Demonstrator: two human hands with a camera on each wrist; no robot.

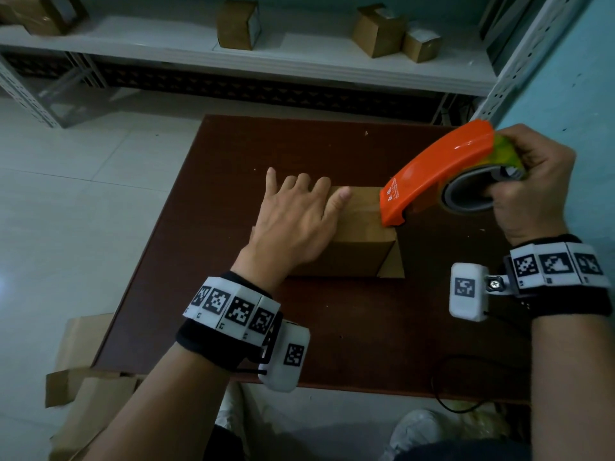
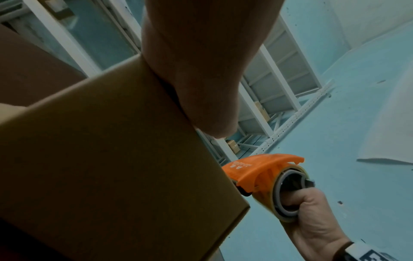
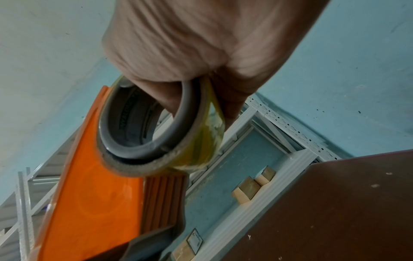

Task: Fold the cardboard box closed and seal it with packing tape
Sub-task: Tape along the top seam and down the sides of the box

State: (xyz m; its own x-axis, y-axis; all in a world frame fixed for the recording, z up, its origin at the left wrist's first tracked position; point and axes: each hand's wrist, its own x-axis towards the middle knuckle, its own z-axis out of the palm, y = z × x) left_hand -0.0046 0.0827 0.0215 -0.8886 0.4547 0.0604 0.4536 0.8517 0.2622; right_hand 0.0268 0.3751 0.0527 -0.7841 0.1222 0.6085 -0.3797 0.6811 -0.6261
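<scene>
The cardboard box (image 1: 352, 241) sits near the middle of the dark brown counter (image 1: 332, 344), its top flaps folded down. One small flap (image 1: 394, 264) still juts out at the box's lower right corner. The left hand (image 1: 296, 221) lies flat on the top of the box, fingers (image 1: 339, 197) straight and spread, pressing the flaps shut.

At the box's right top edge, the nose of the orange tape dispenser (image 1: 436, 171) touches the cardboard. The right hand (image 1: 532, 184) grips the dispenser, with fingers hooked through the grey core of the tape roll (image 3: 156, 123) and the thumb curled round the outside.

The step in hand looks like anchoring or finishing a strip at that right edge. To do it well, the nose should probably press firmly over the edge so the tape bites on the side wall as well as the top. The flat hand ought to keep the seam tight without lying in the tape's path. Whether tape already covers the seam is hard to tell.

Beyond the counter, a white shelf (image 1: 299, 61) holds several small boxes (image 1: 238, 24).
</scene>
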